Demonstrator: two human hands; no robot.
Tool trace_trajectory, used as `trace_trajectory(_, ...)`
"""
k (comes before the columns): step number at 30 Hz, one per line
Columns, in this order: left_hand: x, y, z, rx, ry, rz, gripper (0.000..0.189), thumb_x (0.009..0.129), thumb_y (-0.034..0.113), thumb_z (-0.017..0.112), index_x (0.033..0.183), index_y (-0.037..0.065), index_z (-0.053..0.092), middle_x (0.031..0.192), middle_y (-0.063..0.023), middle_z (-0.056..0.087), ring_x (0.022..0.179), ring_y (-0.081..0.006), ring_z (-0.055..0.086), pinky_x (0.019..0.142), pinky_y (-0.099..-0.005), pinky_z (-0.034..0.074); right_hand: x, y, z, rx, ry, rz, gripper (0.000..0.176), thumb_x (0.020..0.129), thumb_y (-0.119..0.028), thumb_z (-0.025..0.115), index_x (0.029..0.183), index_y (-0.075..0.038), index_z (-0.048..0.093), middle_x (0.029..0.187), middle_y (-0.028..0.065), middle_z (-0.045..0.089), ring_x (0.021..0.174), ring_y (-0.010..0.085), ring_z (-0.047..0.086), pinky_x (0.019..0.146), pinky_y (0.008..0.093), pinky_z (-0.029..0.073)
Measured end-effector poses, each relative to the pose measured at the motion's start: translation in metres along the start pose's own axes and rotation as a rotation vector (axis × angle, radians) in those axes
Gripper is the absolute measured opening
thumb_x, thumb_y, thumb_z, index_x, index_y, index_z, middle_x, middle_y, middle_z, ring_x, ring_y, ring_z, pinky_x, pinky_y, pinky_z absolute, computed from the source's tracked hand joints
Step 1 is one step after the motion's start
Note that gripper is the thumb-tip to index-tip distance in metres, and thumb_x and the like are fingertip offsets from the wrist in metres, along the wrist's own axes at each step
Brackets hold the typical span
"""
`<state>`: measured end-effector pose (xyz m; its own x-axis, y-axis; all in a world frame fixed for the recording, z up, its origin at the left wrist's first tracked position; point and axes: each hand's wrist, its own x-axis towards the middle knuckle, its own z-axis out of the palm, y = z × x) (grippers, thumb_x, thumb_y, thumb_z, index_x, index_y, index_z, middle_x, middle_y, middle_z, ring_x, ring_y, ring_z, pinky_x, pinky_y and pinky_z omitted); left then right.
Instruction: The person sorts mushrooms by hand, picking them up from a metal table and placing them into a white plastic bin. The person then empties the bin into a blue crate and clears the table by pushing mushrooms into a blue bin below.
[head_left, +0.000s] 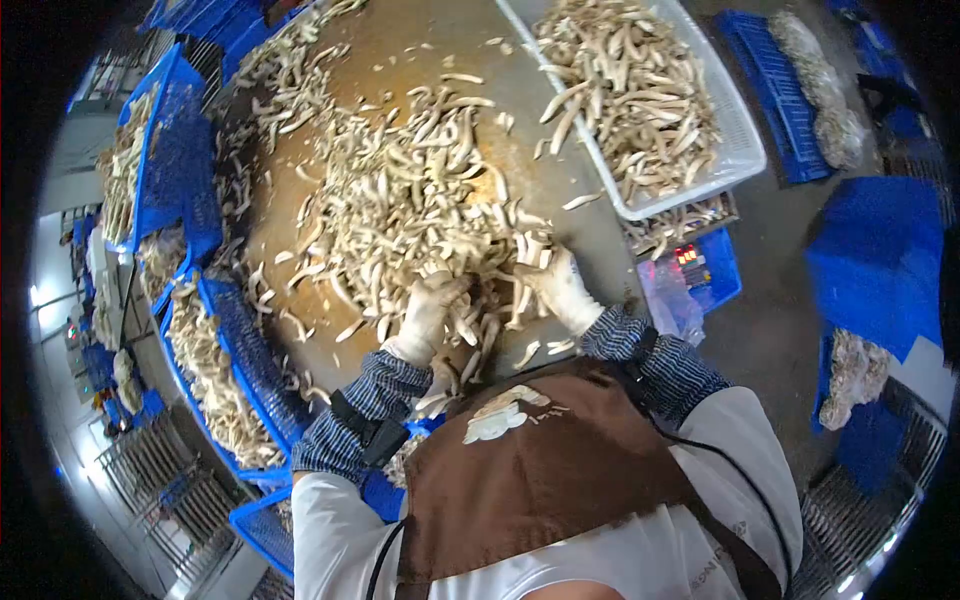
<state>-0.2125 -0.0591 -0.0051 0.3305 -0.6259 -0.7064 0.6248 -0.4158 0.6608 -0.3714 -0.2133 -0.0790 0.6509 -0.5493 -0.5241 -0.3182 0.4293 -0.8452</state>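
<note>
At the near edge of the table (600, 250), both gloved hands are in the pile (400, 200) of pale strips (455, 105). L hand (425, 312) is curled, fingers closed round a few strips. R hand (560, 288) is just beside it, fingertips buried in the pile, so can't tell if it grips. The pile covers the table's middle. White crate (700, 190) w/ more strips sits upper right. Blue crates (235, 340) w/ strips line the left. Scale (690, 258) w/ red digits is just below the white crate.
</note>
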Motion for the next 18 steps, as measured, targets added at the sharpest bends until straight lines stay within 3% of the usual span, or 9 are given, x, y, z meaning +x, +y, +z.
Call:
trace_trajectory(2,0.024,-0.016,0.006,0.021,-0.11,0.016,0.019,0.094,0.003,0.057,0.106,-0.007,0.068,0.087,-0.0083,0.067,0.059,-0.0146,0.062,0.048,-0.024,0.052,-0.012,-0.02,-0.007,0.175,-0.062,0.268,0.031,0.087,-0.007,0.075,0.114,0.001,0.062,0.102,0.0089,0.069,0.089,0.0137,0.065,0.076,0.0277,0.057)
trace_trajectory(3,0.042,-0.021,0.015,0.072,-0.183,0.043,0.019,0.094,0.003,0.056,0.104,-0.006,0.069,0.091,-0.0093,0.068,0.061,-0.0153,0.063,0.048,-0.0238,0.052,-0.019,-0.025,0.0,0.281,0.029,0.101,0.02,0.091,-0.01,0.071,0.108,0.0,0.065,0.097,0.0072,0.068,0.082,0.0131,0.065,0.071,0.0287,0.056)
trace_trajectory(7,0.083,0.031,0.119,-0.017,-0.35,0.084,0.042,0.104,0.016,0.05,0.143,0.001,0.046,0.136,-0.0203,0.057,0.118,-0.0261,0.062,0.088,-0.0331,0.06,0.007,-0.036,-0.049,0.623,0.197,0.109,0.025,0.099,-0.022,0.06,0.114,-0.001,0.058,0.083,0.0093,0.066,0.053,0.0218,0.062,0.042,0.0322,0.051)
trace_trajectory(9,0.134,0.052,0.155,0.206,-0.605,0.273,0.039,0.101,0.014,0.056,0.139,0.003,0.05,0.122,-0.0129,0.062,0.105,-0.0198,0.067,0.082,-0.0253,0.06,0.033,-0.054,-0.093,0.681,0.261,-0.002,0.031,0.103,-0.03,0.052,0.112,-0.001,0.058,0.079,0.0109,0.066,0.04,0.0245,0.057,0.03,0.0325,0.043)
trace_trajectory(11,0.155,0.086,0.206,0.214,-0.827,0.371,0.035,0.098,0.019,0.064,0.126,0.0,0.054,0.111,-0.0114,0.067,0.09,-0.0158,0.067,0.08,-0.0255,0.059,0.056,-0.081,-0.144,0.513,0.274,-0.131,0.045,0.102,-0.047,0.049,0.116,-0.005,0.057,0.094,0.0157,0.067,0.069,0.0276,0.067,0.052,0.041,0.057)
trace_trajectory(13,0.19,0.09,0.226,0.444,-0.492,0.311,0.079,0.087,0.032,0.078,0.143,-0.006,0.038,0.121,-0.0201,0.065,0.103,-0.0224,0.068,0.086,-0.025,0.056,0.067,-0.115,-0.174,0.679,0.413,-0.013,0.061,0.097,-0.06,0.051,0.128,-0.009,0.054,0.123,0.0206,0.061,0.114,0.0345,0.059,0.088,0.0577,0.053)
trace_trajectory(15,0.167,0.095,0.221,0.786,-0.369,0.352,0.09,0.086,0.034,0.078,0.148,-0.009,0.029,0.131,-0.0275,0.059,0.115,-0.0308,0.063,0.096,-0.0331,0.052,0.081,-0.107,-0.198,0.597,0.499,-0.108,0.074,0.093,-0.07,0.049,0.142,-0.015,0.047,0.144,0.0192,0.048,0.138,0.0378,0.037,0.107,0.0656,0.033)
trace_trajectory(17,0.152,0.055,0.182,0.901,-0.371,0.63,0.08,0.089,0.028,0.074,0.148,-0.006,0.032,0.14,-0.0314,0.049,0.127,-0.0397,0.054,0.107,-0.0421,0.045,0.1,-0.072,-0.206,0.43,0.609,-0.117,0.033,0.101,-0.023,0.057,0.13,-0.009,0.056,0.12,0.0074,0.06,0.102,0.0197,0.06,0.082,0.0323,0.054)
trace_trajectory(18,0.143,0.027,0.151,1.069,-0.317,0.885,0.073,0.088,0.023,0.072,0.147,-0.001,0.038,0.143,-0.0289,0.046,0.131,-0.0418,0.05,0.11,-0.0441,0.042,0.132,-0.04,-0.205,0.103,0.689,-0.347,0.038,0.094,-0.015,0.063,0.13,-0.004,0.056,0.12,0.0102,0.061,0.104,0.0219,0.061,0.085,0.0343,0.054)
